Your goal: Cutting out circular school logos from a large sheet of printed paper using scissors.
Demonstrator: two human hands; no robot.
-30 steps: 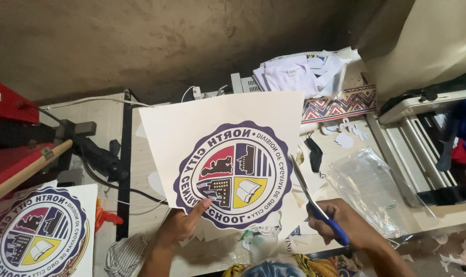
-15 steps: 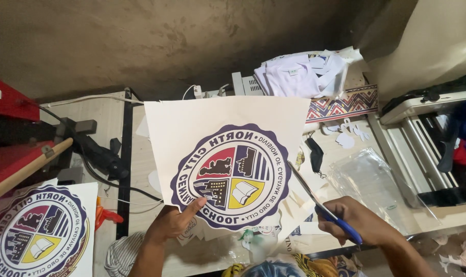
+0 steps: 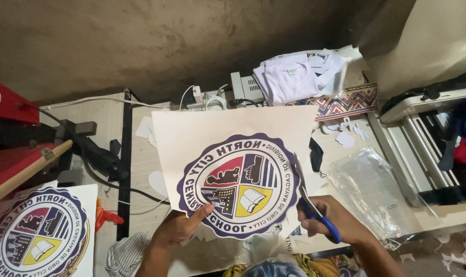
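Blue-handled scissors (image 3: 320, 218) sit gripped in my right hand (image 3: 340, 220), blades at the right edge of one printed crest sheet (image 3: 233, 164). My left hand (image 3: 179, 225) pinches that sheet's lower edge. Left of it I count a second crest print (image 3: 38, 236); beyond both hands, one folded white shirt (image 3: 289, 77).
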